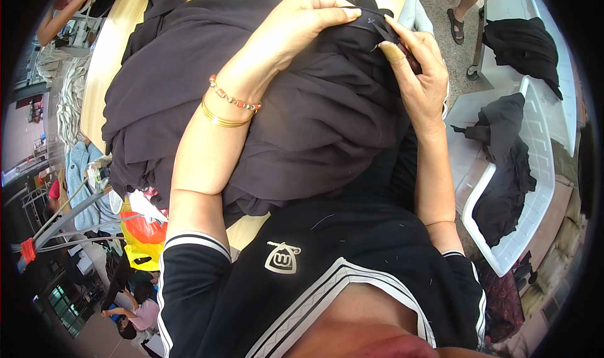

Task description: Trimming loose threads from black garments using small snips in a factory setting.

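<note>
A big heap of dark brown-black cloth [251, 144] lies in front of me. At its far right edge, both my hands hold a dark garment [372, 26] with a band-like edge and a small pale mark on it. My left hand [302, 24] pinches this edge between thumb and fingers, coming over the heap. Opposite it, my right hand [420, 68] grips the cloth near a narrow dark strip. A yellowish covering wraps the tip of my right thumb. Folds hide some fingertips of both hands.
Under the heap is a pale wooden table [100, 75]. To the right stand a white plastic bin [540, 188] with dark cloth and another white bin [513, 5] with cloth. Coloured bags [141, 235] hang at the left. Other people are at the left and far right.
</note>
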`<state>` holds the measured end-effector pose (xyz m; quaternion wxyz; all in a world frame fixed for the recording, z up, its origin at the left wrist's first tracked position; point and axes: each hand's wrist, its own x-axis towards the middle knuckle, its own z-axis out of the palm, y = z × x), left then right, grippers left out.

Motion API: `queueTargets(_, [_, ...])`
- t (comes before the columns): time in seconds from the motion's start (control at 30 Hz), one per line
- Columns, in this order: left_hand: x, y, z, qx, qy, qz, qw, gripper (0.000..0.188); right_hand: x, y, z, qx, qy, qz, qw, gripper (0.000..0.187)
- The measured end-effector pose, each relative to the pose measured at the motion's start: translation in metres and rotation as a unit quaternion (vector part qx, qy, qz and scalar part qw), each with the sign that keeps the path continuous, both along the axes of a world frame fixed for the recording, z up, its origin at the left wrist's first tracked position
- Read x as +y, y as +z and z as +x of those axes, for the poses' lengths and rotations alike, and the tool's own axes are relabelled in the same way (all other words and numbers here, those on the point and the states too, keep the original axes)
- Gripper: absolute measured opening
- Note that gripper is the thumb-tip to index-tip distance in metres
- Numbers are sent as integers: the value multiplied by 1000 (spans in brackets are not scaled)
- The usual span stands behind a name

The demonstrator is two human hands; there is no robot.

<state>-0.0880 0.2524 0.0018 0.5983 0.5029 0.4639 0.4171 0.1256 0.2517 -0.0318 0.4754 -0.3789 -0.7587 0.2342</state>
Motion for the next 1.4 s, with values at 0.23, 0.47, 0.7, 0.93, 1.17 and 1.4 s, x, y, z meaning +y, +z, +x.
queueTargets(0.23, [0, -1, 2, 8, 5, 16, 1000, 25, 4, -6, -3, -7, 5, 41, 999, 37])
queueTargets(0.47, [0, -1, 2, 13, 2, 17, 1000, 25, 4, -3, -4, -11, 7, 39, 999, 34])
queueTargets(0.7, [-2, 0, 3, 19, -4, 16, 1000, 25, 5, -2, -2, -7, 25, 33, 999, 30])
queueTargets(0.93, [-2, 4, -1, -2, -42, 21, 999, 21, 7, -1, 0, 37, 27, -31, 998, 29])
queueTargets(1.17, [-6, 23, 5, 360, -35, 456, 814, 18, 19, -6, 28, -65, 40, -165, 983, 27])
queueTargets(1.4, [1, 11, 0, 340, 128, 673, 645, 29, -15, 29, 47, -41, -53, 216, 974, 35])
